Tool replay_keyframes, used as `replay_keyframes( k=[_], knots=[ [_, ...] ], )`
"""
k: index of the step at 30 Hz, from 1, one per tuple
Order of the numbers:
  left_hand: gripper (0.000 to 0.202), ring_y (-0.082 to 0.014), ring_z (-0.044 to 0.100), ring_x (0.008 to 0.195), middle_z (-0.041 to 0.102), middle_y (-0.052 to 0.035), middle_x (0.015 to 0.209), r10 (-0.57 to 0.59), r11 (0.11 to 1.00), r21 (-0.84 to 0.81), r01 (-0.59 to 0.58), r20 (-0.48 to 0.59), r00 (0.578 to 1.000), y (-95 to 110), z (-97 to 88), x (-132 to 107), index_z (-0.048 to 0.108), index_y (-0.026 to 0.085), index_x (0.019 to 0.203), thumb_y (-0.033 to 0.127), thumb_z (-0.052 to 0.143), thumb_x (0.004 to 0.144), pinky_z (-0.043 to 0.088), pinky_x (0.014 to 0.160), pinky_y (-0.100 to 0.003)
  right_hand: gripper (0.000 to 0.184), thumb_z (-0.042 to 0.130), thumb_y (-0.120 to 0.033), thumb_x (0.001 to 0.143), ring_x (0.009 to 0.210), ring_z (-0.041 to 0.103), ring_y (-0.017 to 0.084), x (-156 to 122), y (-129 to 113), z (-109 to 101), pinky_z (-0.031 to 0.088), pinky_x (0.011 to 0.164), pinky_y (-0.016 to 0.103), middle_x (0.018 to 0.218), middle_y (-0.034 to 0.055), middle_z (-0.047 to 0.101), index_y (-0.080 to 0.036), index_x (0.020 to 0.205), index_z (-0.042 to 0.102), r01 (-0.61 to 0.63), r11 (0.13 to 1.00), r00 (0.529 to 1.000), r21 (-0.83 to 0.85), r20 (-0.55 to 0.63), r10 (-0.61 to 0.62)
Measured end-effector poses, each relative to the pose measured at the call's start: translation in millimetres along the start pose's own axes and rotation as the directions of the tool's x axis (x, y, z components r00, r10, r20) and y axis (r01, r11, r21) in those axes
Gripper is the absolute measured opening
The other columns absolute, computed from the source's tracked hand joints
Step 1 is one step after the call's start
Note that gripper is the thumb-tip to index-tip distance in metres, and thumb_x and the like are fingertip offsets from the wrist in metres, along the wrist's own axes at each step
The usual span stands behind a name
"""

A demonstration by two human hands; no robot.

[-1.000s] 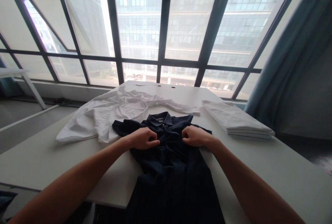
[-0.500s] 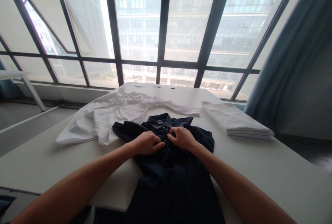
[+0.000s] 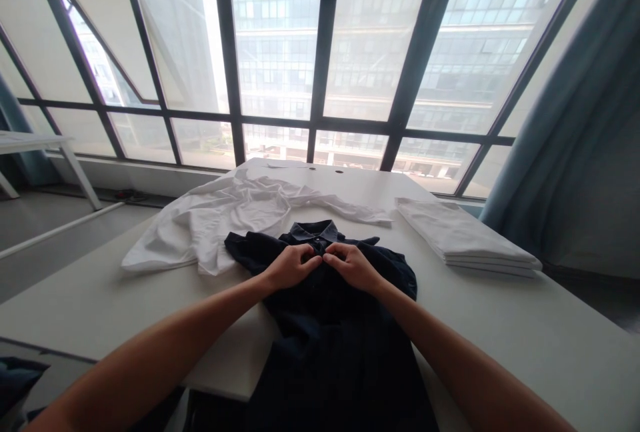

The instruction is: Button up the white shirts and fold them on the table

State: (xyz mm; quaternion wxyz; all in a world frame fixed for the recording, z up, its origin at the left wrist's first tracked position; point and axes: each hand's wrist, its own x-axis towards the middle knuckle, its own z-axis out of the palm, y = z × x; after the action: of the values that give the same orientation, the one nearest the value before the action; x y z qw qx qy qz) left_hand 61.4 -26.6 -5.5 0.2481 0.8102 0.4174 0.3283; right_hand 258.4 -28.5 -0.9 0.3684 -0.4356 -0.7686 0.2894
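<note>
A dark navy polo shirt (image 3: 330, 332) lies face up on the white table (image 3: 525, 339), collar away from me and its lower part hanging over the near edge. My left hand (image 3: 293, 265) and my right hand (image 3: 350, 265) meet just below the collar. Both are closed in a pinch on the shirt's front placket, fingertips almost touching each other.
A crumpled white shirt (image 3: 215, 219) is spread at the back left of the table. A stack of folded white garments (image 3: 465, 239) sits at the back right. Large windows rise behind, a blue curtain (image 3: 575, 139) hangs at the right, another white table (image 3: 30, 142) stands far left.
Both hands have come together from the shirt's shoulders to the middle below the collar. The shirt's upper part has bunched slightly inward.
</note>
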Motion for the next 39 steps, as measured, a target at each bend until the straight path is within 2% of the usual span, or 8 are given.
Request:
replay_keyframes(
  k=[4,9,14,19,25,31,39],
  knots=[
    [0.017,-0.0128,0.051,0.062,0.059,0.0012,0.066,0.024,0.998,0.065,-0.025,0.020,1.000,-3,0.9,0,0.065,0.014,0.081,0.026,0.054,0.085,0.037,0.059,-0.023,0.020,0.056,-0.035,0.081,0.067,0.054,0.015,2,5,1,0.043,0.065,0.026,0.070,0.0001,0.062,-0.016,0.078,0.065,-0.004,1.000,1.000,-0.013,0.030,0.004],
    [0.013,-0.0132,0.052,0.064,0.059,0.0013,0.069,0.043,0.988,0.146,-0.049,0.038,0.998,-4,0.0,-1,0.065,0.016,0.083,0.024,0.054,0.084,0.038,0.063,-0.023,0.017,0.054,-0.031,0.079,0.064,0.050,0.014,3,8,0,0.041,0.063,0.024,0.066,-0.0018,0.057,-0.017,0.074,0.062,-0.002,0.999,0.999,-0.039,0.050,0.004],
    [0.011,-0.0123,0.048,0.066,0.054,0.0020,0.070,0.132,0.991,0.029,-0.133,0.036,0.991,-11,4.1,-2,0.060,0.016,0.081,0.022,0.051,0.083,0.039,0.065,-0.023,0.018,0.052,-0.033,0.078,0.062,0.045,0.013,2,8,-2,0.037,0.061,0.024,0.065,-0.0021,0.052,-0.017,0.072,0.059,0.027,0.999,0.995,-0.043,0.099,-0.023],
    [0.010,-0.0111,0.043,0.066,0.049,0.0026,0.071,0.222,0.971,-0.117,-0.209,0.105,0.969,-15,3.1,-2,0.053,0.016,0.080,0.023,0.048,0.084,0.038,0.063,-0.022,0.020,0.054,-0.036,0.079,0.060,0.041,0.011,-1,7,-6,0.036,0.059,0.024,0.065,-0.0030,0.049,-0.018,0.072,0.057,0.002,0.998,0.970,0.067,0.242,-0.018],
    [0.007,-0.0103,0.039,0.064,0.044,0.0034,0.069,0.260,0.961,-0.136,-0.239,0.170,0.950,-15,-0.8,-3,0.046,0.017,0.075,0.020,0.048,0.081,0.035,0.061,-0.022,0.011,0.055,-0.025,0.079,0.067,0.049,0.013,-2,9,-1,0.039,0.065,0.024,0.070,-0.0011,0.055,-0.017,0.072,0.059,0.116,0.993,0.969,0.034,0.215,-0.120],
    [0.008,-0.0092,0.037,0.061,0.040,0.0050,0.065,0.254,0.967,-0.035,-0.254,0.250,0.934,-18,-1.5,-1,0.043,0.017,0.071,0.014,0.049,0.076,0.031,0.058,-0.022,0.009,0.058,-0.014,0.075,0.071,0.056,0.014,-6,9,4,0.043,0.069,0.024,0.077,0.0011,0.062,-0.015,0.072,0.066,0.188,0.981,0.967,-0.052,0.183,-0.176],
    [0.004,-0.0096,0.040,0.062,0.044,0.0047,0.065,0.238,0.970,-0.024,-0.241,0.279,0.930,-18,-3.5,0,0.047,0.016,0.072,0.013,0.047,0.075,0.033,0.060,-0.022,0.012,0.062,-0.016,0.077,0.069,0.057,0.013,-10,4,9,0.041,0.065,0.022,0.084,0.0018,0.066,-0.018,0.080,0.073,0.198,0.945,0.974,-0.259,0.165,-0.158]
  ],
)
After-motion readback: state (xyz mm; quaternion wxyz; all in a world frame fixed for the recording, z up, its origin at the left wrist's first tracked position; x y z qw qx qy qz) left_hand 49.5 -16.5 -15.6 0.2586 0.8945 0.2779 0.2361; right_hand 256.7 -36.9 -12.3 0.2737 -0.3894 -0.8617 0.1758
